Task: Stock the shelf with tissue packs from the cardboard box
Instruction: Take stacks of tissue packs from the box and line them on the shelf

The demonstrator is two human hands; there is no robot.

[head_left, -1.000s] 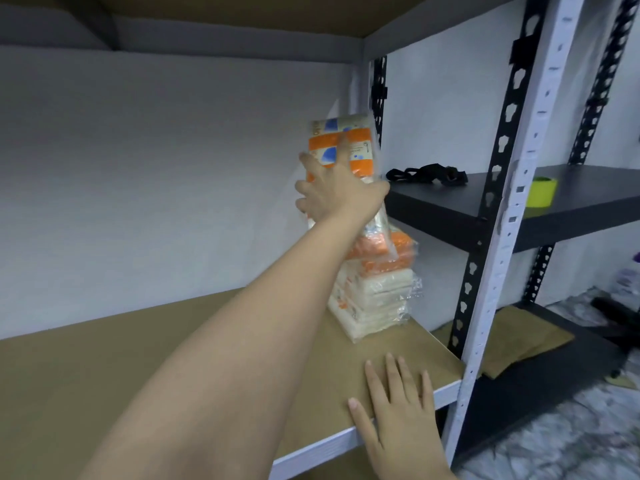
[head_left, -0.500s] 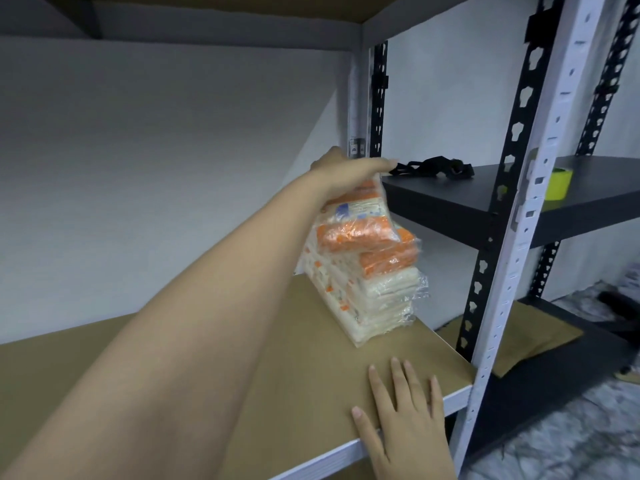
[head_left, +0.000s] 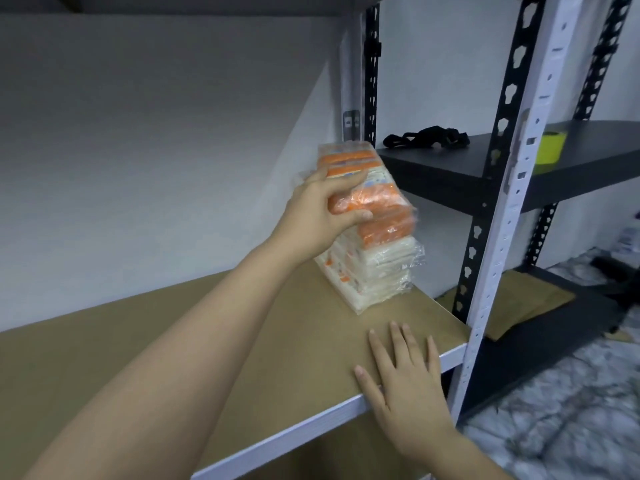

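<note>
Since the earlier frames, we are seeing the raised pack come down onto the pile, and the left hand [head_left: 322, 216] now sits lower, thumb and fingers curling around the orange-and-white plastic-wrapped tissue pack [head_left: 370, 199] on top. That pack is lying askew on the stack of clear-wrapped tissue packs [head_left: 374, 268], which is standing at the back right corner of the brown board shelf with a white metal edge [head_left: 242, 341]. The right hand [head_left: 405, 379] is resting flat and spread on the shelf's front edge, gripping nothing. To do this step well, we are judging that the top pack needs squaring with the ones beneath before letting go, since the slippery wrap could let it slide. We are counting one stack; its separate packs are too blurred together to count exactly. The cardboard box is not in view. On the neighbouring dark shelf, one yellow tape roll [head_left: 550, 152] and one black strap [head_left: 427, 136] are lying.
</note>
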